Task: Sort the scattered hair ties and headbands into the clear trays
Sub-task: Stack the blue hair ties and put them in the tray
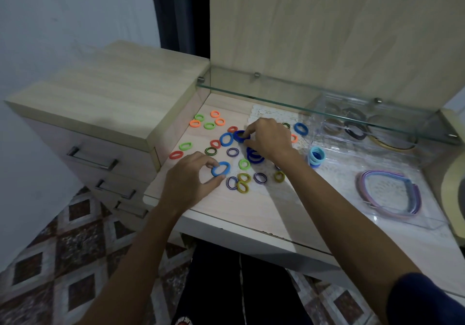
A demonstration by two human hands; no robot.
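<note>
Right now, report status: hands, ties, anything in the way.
Left hand pinching a blue fabric hair tie. Right hand gripping a dark blue hair tie. Many ties still loose on desk; nothing blocking the clear plastic tray.

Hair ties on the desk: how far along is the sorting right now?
Partly done. Headbands already lie in the near clear tray, dark ties in the far tray, and a light blue stack stands beside it. In hand: the left hand pinches a blue tie; the right hand pinches a dark blue tie. Left: many orange, green, red, olive and striped ties scattered on the desk.
</note>
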